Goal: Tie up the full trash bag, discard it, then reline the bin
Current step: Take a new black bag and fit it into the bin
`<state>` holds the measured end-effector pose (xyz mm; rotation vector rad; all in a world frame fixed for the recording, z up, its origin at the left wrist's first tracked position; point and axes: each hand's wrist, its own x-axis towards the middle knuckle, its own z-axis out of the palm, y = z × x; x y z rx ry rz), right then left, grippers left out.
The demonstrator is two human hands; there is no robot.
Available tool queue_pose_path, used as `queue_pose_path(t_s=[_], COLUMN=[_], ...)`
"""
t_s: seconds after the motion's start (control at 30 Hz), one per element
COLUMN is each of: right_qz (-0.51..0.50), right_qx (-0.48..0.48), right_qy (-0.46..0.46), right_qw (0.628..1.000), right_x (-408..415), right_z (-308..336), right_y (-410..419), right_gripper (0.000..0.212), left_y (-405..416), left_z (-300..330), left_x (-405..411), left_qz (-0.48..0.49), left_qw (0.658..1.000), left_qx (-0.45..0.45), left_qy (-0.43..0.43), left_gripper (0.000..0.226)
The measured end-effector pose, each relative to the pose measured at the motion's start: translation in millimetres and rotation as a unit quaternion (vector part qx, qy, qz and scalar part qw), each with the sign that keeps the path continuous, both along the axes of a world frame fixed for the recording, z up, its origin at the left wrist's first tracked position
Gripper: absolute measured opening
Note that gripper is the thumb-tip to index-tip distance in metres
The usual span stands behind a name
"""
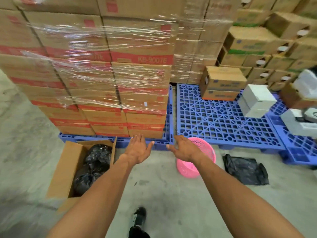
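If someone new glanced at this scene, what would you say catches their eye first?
Probably the two bare arms reaching forward, left hand and right hand open and empty. Under the right hand sits a bright pink plastic mesh bin on the concrete floor, unlined. Behind looms a shrink-wrapped stack of red-banded cardboard boxes on a blue plastic pallet.

Even, bright light | glare on stretch wrap | edges blurred (perhaps motion)

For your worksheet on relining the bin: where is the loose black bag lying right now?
In the head view, the loose black bag lies flat on the concrete floor, right of the pink bin, just in front of the blue pallet.
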<state>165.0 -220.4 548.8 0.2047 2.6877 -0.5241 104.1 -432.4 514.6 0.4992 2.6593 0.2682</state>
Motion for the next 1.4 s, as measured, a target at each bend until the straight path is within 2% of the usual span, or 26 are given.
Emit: queue_pose_path(t_s=[0.2, 0.43, 0.57, 0.83, 1.0, 1.2, 1.4], right_qz=[-0.070, -0.133, -0.171, -0.255, -0.270, -0.207, -0.179], right_qx=[-0.014, -0.006, -0.010, -0.028, -0.033, -0.049, -0.035], right_qy=[0.024, 0.007, -0.018, -0.013, -0.037, -0.062, -0.083], right_qw=[0.997, 0.991, 0.985, 0.966, 0.962, 0.975, 0.980], right_x=[36.3, 43.9, 48.0, 74.6, 100.0, 125.5, 140.3], right_z=[-3.3, -27.7, -30.5, -40.0, -74.1, -125.4, -186.6], right_y=[99.2, 224.5, 293.5, 430.0, 519.9, 624.9, 715.1], right_gripper=[0.073, 0.067, 0.070, 0.072, 0.073, 0.074, 0.069], left_y=[106.0, 248.3, 330.3, 477.9, 556.6, 638.2, 706.5], left_z=[-7.0, -22.0, -23.5, -18.5, -46.5, -92.3, -158.3], left_x=[13.5, -1.4, -13.9, -7.4, 21.8, 70.4, 103.9], left_qz=[-0.064, -0.140, -0.166, -0.244, -0.235, -0.155, -0.122], left_qw=[0.998, 0.990, 0.986, 0.969, 0.970, 0.985, 0.988], left_qx=[-0.001, -0.002, -0.004, -0.019, -0.036, -0.048, -0.055], left_qy=[0.002, -0.001, -0.032, -0.040, -0.051, -0.060, -0.078], left_gripper=[0.075, 0.063, 0.064, 0.066, 0.066, 0.065, 0.064])
